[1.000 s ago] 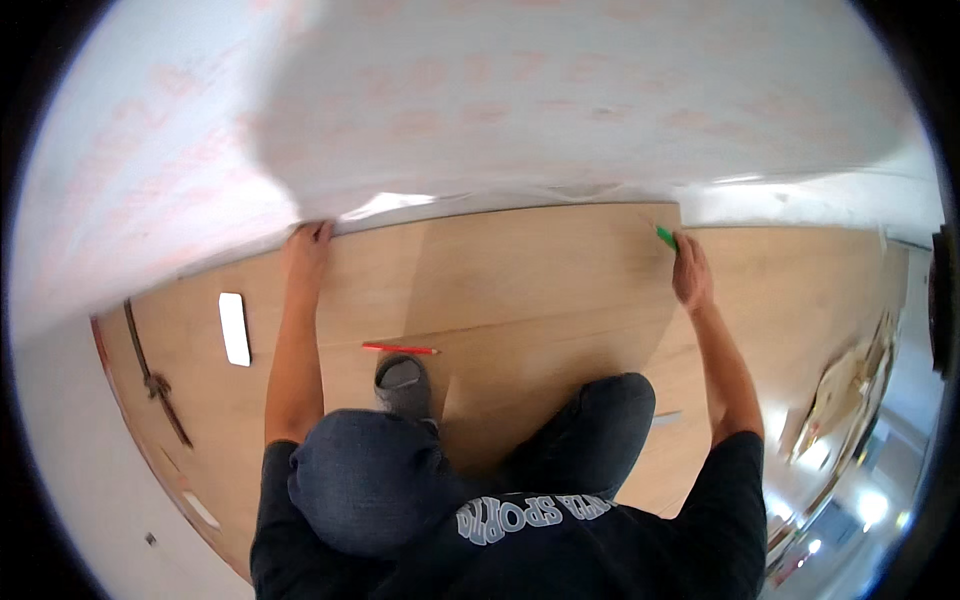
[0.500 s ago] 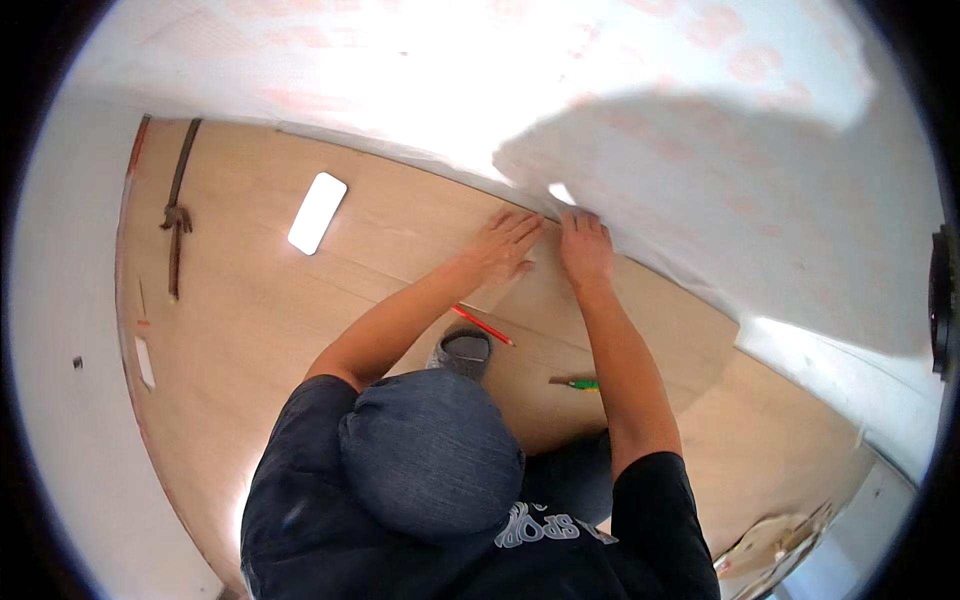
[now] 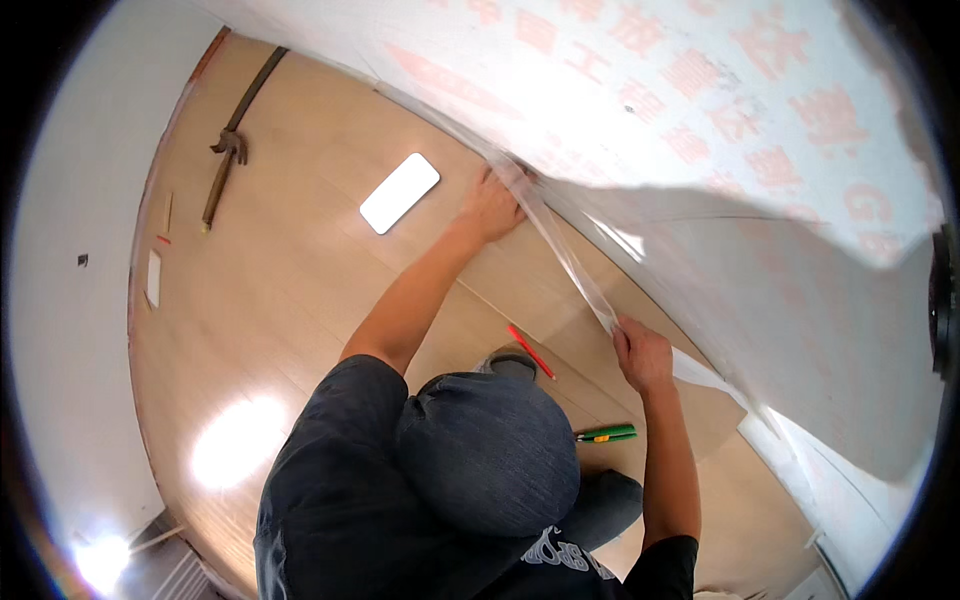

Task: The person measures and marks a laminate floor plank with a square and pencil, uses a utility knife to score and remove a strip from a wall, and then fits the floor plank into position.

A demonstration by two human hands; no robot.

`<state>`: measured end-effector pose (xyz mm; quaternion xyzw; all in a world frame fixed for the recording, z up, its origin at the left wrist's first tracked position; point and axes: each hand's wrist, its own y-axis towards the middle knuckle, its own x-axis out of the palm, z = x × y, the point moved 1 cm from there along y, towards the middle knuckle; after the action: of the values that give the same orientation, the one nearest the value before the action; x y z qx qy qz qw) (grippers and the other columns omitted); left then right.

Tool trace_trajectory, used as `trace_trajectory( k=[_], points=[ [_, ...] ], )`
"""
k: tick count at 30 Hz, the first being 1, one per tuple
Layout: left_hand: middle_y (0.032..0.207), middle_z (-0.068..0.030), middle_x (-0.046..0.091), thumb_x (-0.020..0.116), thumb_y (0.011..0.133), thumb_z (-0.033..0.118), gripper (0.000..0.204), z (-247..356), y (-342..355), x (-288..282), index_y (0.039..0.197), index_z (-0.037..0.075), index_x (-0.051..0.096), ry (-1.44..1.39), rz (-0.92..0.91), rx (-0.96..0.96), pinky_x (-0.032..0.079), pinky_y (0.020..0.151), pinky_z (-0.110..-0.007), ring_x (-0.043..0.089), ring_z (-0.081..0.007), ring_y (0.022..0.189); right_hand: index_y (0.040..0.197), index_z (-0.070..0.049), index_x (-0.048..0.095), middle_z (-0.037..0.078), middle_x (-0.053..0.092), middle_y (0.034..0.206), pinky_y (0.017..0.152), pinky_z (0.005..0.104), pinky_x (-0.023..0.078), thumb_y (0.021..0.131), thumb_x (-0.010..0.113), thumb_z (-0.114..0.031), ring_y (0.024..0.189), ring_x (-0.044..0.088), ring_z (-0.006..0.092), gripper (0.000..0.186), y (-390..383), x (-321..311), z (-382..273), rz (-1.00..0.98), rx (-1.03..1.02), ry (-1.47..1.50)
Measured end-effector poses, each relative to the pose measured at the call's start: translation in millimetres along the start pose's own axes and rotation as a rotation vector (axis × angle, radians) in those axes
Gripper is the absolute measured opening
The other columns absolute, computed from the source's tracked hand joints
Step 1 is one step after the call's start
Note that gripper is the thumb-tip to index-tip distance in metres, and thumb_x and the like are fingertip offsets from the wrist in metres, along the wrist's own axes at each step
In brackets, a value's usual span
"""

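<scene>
A narrow strip of clear plastic film (image 3: 566, 255) is stretched along the foot of the wall sheeting. Its near end is pinched in my right hand (image 3: 645, 355), which is closed and lifted off the boards. At the far end, my left hand (image 3: 492, 208) lies on the wood-look floor (image 3: 330, 290) against the wall edge, fingers apart and partly covered by the film. Just left of that hand lies a phone with a bright white screen (image 3: 400, 193). Between my forearms are a red pencil (image 3: 533, 351) and a green-handled tool (image 3: 606, 433).
White sheeting with pale red print (image 3: 690, 100) covers the wall ahead and right. A claw hammer (image 3: 222, 180) touches a dark bar (image 3: 258, 88) at the far left. A small white piece (image 3: 153, 278) lies by the left wall. My knee (image 3: 600, 508) is below the green tool.
My right hand has pulled back toward me from the wall edge, drawing the film strip taut. My left hand has shifted farther along that edge. The view has turned.
</scene>
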<state>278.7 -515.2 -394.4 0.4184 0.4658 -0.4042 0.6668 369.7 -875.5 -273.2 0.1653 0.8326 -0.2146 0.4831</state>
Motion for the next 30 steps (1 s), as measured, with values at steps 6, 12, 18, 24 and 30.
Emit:
trace_trajectory(
  k=[6,12,18,24,30],
  points=[
    [0.13,-0.0036,0.068,0.064,0.094,0.02,0.027,-59,18,-26,0.119,0.018,0.074,-0.108,-0.024,0.007,0.038,0.112,-0.047,0.059,-0.0237,0.126,0.104,-0.008,0.071,0.015,0.07,0.089,0.069,0.0487,0.053,0.098,0.064,-0.018,0.078,0.067,0.0384,0.013,-22,-26,6,0.026,-0.009,0.022],
    [0.11,-0.0093,0.075,0.062,0.09,0.019,0.024,-108,36,-45,0.106,0.013,0.078,-0.325,-0.084,-0.207,0.047,0.102,-0.046,0.067,-0.0297,0.105,0.103,-0.006,0.072,0.016,0.07,0.091,0.073,0.0472,0.054,0.099,0.064,-0.017,0.082,0.068,0.0382,0.014,-35,-62,46,0.24,0.169,-0.126],
    [0.124,-0.0161,0.07,0.057,0.089,0.015,0.03,-103,71,-52,0.111,0.009,0.076,0.137,-0.236,-0.261,0.045,0.103,-0.051,0.06,-0.0366,0.12,0.111,-0.007,0.069,0.016,0.07,0.097,0.077,0.0471,0.055,0.101,0.063,-0.017,0.09,0.068,0.0381,0.016,-112,-73,80,0.237,0.367,-0.181],
    [0.149,-0.015,0.054,0.066,0.091,0.037,0.057,-67,38,-12,0.141,0.01,0.059,0.107,-0.129,-0.173,0.033,0.115,-0.06,0.05,-0.0355,0.137,0.109,-0.011,0.068,0.017,0.07,0.1,0.078,0.0496,0.054,0.101,0.057,-0.021,0.093,0.067,0.0394,0.017,-206,-46,135,-0.084,0.562,-0.331],
    [0.161,-0.0197,0.037,0.063,0.098,0.034,0.064,5,27,-36,0.153,0.006,0.044,0.215,-0.402,-0.154,0.026,0.122,-0.058,0.029,-0.0359,0.152,0.109,-0.004,0.065,0.02,0.07,0.116,0.087,0.0542,0.055,0.108,0.038,-0.027,0.106,0.068,0.0425,0.035,-498,-103,272,-0.076,1.229,-0.556]
  ],
)
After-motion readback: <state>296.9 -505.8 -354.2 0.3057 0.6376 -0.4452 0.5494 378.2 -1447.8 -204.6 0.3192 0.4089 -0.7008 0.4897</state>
